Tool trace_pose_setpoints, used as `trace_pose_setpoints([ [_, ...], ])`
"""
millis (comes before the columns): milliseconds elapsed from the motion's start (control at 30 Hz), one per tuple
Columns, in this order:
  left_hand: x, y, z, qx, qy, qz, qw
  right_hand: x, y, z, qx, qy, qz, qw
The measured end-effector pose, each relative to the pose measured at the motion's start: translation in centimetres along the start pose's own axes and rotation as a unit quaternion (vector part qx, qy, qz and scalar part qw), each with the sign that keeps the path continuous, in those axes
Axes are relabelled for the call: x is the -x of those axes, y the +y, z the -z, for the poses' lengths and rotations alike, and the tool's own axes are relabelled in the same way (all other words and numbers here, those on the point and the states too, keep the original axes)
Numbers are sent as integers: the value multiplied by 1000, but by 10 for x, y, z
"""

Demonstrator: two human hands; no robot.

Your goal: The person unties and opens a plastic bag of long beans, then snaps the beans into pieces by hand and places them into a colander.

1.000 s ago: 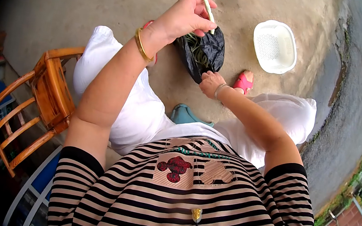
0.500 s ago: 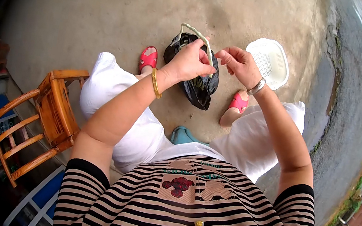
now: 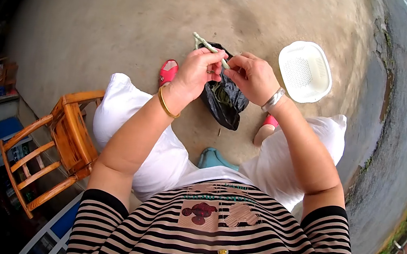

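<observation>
My left hand is closed around a long, pale green bean, whose far part sticks out up and to the left with a bent end. With fingers pinched, my right hand grips the bean's near end, close beside the left fingers. Below both hands a black plastic bag lies open on the ground between my feet. More green beans show inside it, partly covered by the bag and my hands.
A white plastic basket with a perforated bottom stands on the concrete to the right. A wooden chair is at my left. I sit on something teal. A small bit lies on the floor near the bag.
My right hand has moved left and closed on the bean's near end, where before it was apart from it. The bean now points further left and lies lower.
</observation>
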State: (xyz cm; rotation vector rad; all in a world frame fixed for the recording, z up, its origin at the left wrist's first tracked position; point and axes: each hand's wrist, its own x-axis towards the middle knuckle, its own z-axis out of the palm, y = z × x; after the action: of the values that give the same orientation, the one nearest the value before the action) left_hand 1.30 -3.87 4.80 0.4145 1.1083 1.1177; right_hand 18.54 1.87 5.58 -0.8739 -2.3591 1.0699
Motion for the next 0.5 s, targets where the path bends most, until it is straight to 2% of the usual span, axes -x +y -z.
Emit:
trace_pose_setpoints([
  [167, -5, -5, -12, -38, 11, -27, 999, -2, 2, 3, -40, -19, -80, 996],
  [267, -9, -5, -15, -60, 16, -20, 998, -1, 6, 1, -12, 6, -66, 998],
  [400, -12, -6, -13, -69, 17, -10, 997, 1, 11, 2, 33, 38, 11, 999],
  [500, -16, -9, -5, 28, -23, 45, 998, 2, 12, 2, 53, 49, 50, 996],
])
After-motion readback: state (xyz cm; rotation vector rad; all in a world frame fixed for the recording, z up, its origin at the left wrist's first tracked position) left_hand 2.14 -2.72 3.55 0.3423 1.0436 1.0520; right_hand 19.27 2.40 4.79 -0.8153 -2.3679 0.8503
